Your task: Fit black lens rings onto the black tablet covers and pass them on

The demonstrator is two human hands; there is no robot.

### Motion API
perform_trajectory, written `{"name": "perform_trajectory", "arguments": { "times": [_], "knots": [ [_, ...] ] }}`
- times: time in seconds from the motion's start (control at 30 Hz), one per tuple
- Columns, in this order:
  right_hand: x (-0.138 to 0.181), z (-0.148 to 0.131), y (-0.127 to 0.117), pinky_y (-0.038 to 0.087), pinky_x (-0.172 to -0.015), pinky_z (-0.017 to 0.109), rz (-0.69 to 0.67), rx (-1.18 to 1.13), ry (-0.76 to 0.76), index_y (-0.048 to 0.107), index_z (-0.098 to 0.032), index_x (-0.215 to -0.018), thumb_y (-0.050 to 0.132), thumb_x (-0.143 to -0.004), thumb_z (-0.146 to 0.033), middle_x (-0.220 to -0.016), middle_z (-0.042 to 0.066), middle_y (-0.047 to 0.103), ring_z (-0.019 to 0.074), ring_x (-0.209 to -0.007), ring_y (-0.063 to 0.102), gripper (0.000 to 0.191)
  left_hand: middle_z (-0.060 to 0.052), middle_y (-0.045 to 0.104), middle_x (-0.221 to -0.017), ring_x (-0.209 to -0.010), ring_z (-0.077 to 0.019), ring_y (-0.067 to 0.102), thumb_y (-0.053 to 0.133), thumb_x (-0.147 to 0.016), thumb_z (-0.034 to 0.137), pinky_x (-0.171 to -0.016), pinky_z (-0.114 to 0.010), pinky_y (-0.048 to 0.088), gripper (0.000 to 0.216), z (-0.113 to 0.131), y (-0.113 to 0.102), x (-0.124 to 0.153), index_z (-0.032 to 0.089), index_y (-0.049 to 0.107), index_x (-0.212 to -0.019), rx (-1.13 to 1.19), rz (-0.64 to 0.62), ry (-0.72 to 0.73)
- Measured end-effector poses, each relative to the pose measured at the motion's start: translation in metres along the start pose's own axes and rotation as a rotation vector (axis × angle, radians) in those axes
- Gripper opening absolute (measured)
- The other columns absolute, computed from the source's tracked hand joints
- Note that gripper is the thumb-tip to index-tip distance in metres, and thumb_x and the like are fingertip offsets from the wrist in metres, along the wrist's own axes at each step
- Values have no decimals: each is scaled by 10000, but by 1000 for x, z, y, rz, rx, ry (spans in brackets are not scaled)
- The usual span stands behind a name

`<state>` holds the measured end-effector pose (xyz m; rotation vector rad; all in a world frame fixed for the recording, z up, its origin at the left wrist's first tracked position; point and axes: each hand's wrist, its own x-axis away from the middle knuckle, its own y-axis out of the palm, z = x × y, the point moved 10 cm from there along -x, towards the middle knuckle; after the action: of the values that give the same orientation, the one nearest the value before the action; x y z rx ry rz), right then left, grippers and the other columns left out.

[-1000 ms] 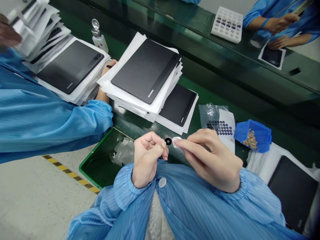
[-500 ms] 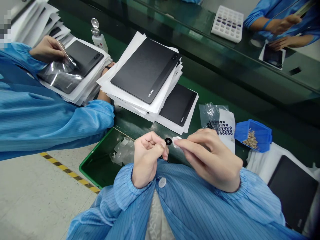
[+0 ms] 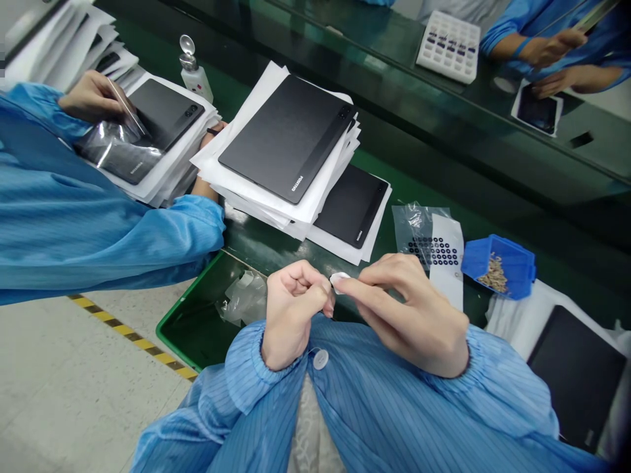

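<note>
Ahead: tablet stack (image 3: 288,141) and single tablet (image 3: 351,205) block my forward reach.
Left: co-worker's sleeve (image 3: 98,223) lies across; green tray (image 3: 170,325) is open beneath.
Right: ring sheet (image 3: 436,251) and blue bin (image 3: 500,266) crowd me; bare bench (image 3: 444,177) lies beyond.

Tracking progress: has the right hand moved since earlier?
Yes: right hand with its white piece edged left, away from the blue bin, onto the left hand.

A stack of dark grey tablets on white paper sheets (image 3: 288,135) sits mid-counter (image 3: 404,184), with a white pump bottle (image 3: 196,75) behind it. A blue plastic bin of small metal parts (image 3: 522,263) lies further right. A green plastic crate (image 3: 192,328) stands below the counter's edge.
</note>
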<state>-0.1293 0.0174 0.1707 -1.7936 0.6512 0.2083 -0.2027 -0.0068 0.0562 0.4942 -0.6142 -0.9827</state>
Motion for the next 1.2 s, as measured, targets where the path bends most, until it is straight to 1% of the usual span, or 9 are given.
{"name": "perform_trajectory", "arguments": {
  "times": [0.23,0.37,0.57,0.77,1.0,1.2],
  "knots": [
    [-1,3,-6,455,-600,307,46,65,-6,626,-148,-935,513,-844,-60,-730,53,584,153,-678,548,170,39,524,-436,-400,-63,456,604,-656,112,-421,-169,356,149,2,-1,-1,149,529,-533,21,2,4],
    [-1,4,-8,458,-597,300,58,63,12,630,-167,-928,513,-842,-53,-720,41,584,145,-672,553,184,37,523,-436,-399,-63,456,613,-654,121,-418,-166,358,149,2,-1,0,147,529,-533,29,3,-2],
    [-1,3,-8,468,-604,315,69,48,6,640,-128,-911,547,-812,-21,-711,57,591,156,-672,556,173,32,526,-439,-400,-60,462,627,-678,135,-411,-154,366,145,-1,-2,-1,139,550,-554,78,-20,-11],
    [-1,3,-9,475,-595,315,79,52,15,643,-148,-890,547,-823,-46,-704,52,597,156,-658,559,156,28,525,-435,-401,-58,462,642,-676,135,-408,-148,363,159,0,-2,-2,132,550,-546,93,-19,-6],
    [-3,1,-10,472,-570,333,90,27,1,675,-57,-852,588,-782,1,-682,98,606,169,-649,554,126,26,524,-439,-409,-62,464,635,-684,133,-413,-153,360,162,1,-2,-1,133,548,-547,87,-15,-6],
    [-2,1,-10,472,-571,341,95,15,-3,680,-40,-868,595,-769,14,-689,105,608,171,-652,548,141,25,523,-443,-414,-64,463,630,-690,134,-417,-157,354,152,0,-3,-2,133,556,-558,78,-11,3]
  ]
}}
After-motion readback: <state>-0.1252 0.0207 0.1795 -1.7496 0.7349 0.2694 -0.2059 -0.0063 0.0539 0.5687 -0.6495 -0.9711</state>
